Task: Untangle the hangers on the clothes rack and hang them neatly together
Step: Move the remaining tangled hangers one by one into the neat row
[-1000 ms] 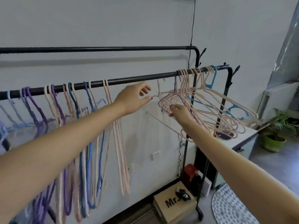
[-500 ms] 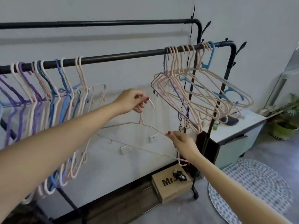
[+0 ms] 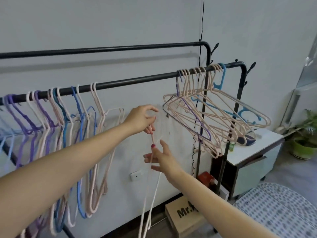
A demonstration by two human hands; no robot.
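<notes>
A black clothes rack has a front bar (image 3: pixel 137 80) and a higher back bar (image 3: pixel 103 49). On the left of the front bar, several purple, blue and pink hangers (image 3: pixel 56 127) hang straight. At the right end a tangled bunch of pink hangers (image 3: pixel 216 115) with a blue one sticks out sideways. My left hand (image 3: pixel 142 120) pinches the neck of a loose pink hanger (image 3: pixel 151 194), which dangles straight down below the bar's bare middle. My right hand (image 3: pixel 162 156) is just under it, fingers spread, touching the hanger's upper part.
A white cabinet (image 3: pixel 253 152) stands behind the rack's right post (image 3: pixel 240 107). A cardboard box (image 3: pixel 185 215) and a red item (image 3: pixel 205 177) sit on the floor by the rack's foot. A potted plant (image 3: pixel 303 143) is at far right, a patterned rug (image 3: pixel 274 208) at lower right.
The pink hanger came off the tangled bunch and swung from lying sideways to hanging vertically. My right hand let go of its lower bar and opened near the neck.
</notes>
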